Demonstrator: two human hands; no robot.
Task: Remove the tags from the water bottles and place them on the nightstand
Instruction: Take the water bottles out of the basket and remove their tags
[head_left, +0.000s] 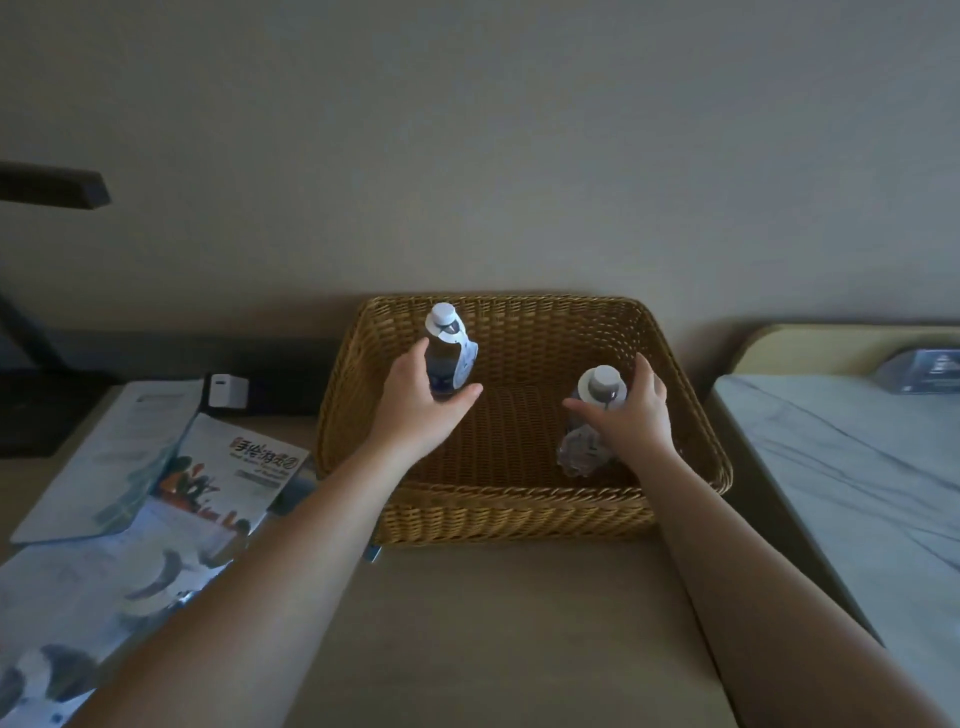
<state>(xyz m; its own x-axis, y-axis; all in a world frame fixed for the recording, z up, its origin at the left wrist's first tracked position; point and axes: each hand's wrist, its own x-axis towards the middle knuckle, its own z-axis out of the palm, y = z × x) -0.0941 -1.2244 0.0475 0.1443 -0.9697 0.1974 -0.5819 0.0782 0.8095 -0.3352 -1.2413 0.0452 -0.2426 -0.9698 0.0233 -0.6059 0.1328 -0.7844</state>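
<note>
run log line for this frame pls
left hand: gripping left bottle | right hand: gripping right bottle | both in basket | tags on

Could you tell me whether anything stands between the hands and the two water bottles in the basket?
Nothing visible does: the left hand already wraps the left bottle, the right hand the right bottle, inside the wicker basket.

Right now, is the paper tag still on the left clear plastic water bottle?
Still on: the paper tag hangs from the neck of the left bottle.

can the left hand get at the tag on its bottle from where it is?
Probably yes. The left hand grips the left bottle low on its body, so the tag hanging from the neck stays uncovered above the fingers.
</note>
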